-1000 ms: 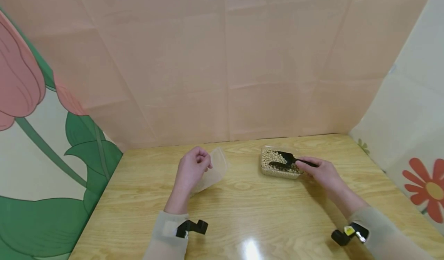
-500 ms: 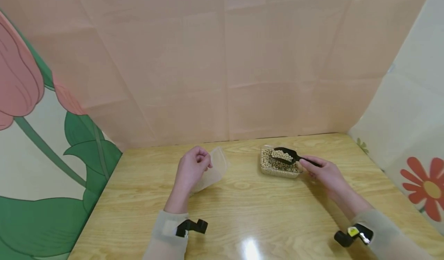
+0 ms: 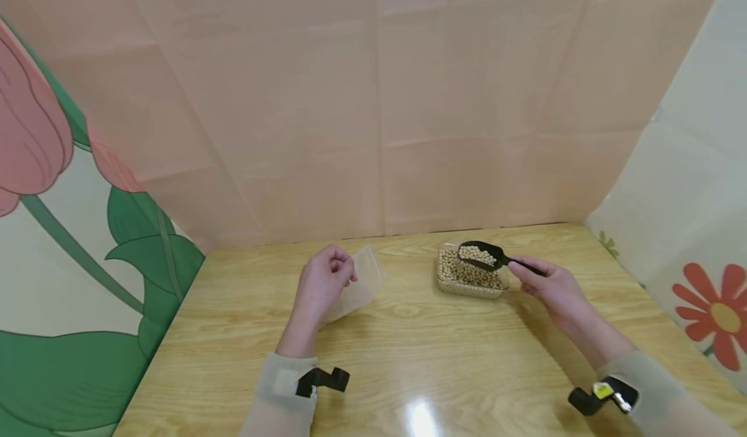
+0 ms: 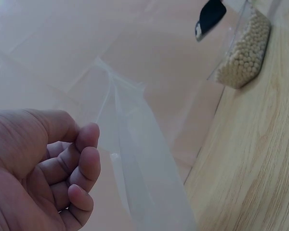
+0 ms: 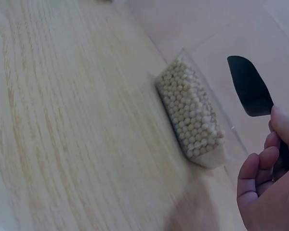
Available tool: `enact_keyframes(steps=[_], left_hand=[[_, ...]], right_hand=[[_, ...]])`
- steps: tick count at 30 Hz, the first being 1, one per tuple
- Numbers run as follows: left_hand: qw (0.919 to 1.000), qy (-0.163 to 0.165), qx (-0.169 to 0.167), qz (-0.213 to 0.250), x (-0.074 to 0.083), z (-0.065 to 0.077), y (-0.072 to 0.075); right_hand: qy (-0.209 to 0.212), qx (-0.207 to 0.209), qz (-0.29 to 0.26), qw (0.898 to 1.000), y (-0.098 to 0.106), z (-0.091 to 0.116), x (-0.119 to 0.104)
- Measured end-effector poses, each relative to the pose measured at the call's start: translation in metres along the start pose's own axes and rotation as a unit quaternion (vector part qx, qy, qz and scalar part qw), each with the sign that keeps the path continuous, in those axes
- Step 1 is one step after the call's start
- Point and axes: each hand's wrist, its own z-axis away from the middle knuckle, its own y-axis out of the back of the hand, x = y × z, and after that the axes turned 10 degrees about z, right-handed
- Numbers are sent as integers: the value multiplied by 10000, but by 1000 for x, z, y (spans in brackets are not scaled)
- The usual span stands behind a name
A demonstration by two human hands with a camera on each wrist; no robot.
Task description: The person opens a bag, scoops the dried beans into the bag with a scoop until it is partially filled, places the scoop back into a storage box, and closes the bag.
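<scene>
My left hand [image 3: 323, 281] pinches the edge of a translucent plastic bag [image 3: 363, 284] between thumb and index finger. In the left wrist view the bag [image 4: 149, 163] hangs with its top partly parted, beside the other curled fingers. My right hand [image 3: 554, 291] grips the handle of a black scoop [image 3: 500, 257], thumb on top. Pale round soybeans [image 3: 477, 254] fill the scoop's bowl, which is raised over a clear plastic box [image 3: 471, 290]. More soybeans [image 5: 188, 110] lie in that box. The right wrist view shows only the dark underside of the scoop [image 5: 250, 89].
The wood-grain table [image 3: 408, 359] carries the box near its back edge. Behind it hangs a pinkish-beige cloth [image 3: 373, 132]. A wall with a red flower [image 3: 726, 317] borders the right side, and a painted tulip panel [image 3: 35, 132] the left.
My right hand has lifted the scoop out of the beans, turned it upright with a load in it, and drawn slightly right. The left hand and bag have stayed put.
</scene>
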Motion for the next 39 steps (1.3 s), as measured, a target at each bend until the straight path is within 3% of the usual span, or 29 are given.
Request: enact_keyframes(steps=[11,21,39], left_hand=[[10000,2,10,62,0,0,0],[10000,-30,8,42,-1,0,1],[10000,-65,-12,37,-1,0,1]], right_hand=[[174,-87,84,9998,-7,13,-23],[217,-249,678,9972,-22,23,-42],[482,-448,1129,9914,-69,35,-71]])
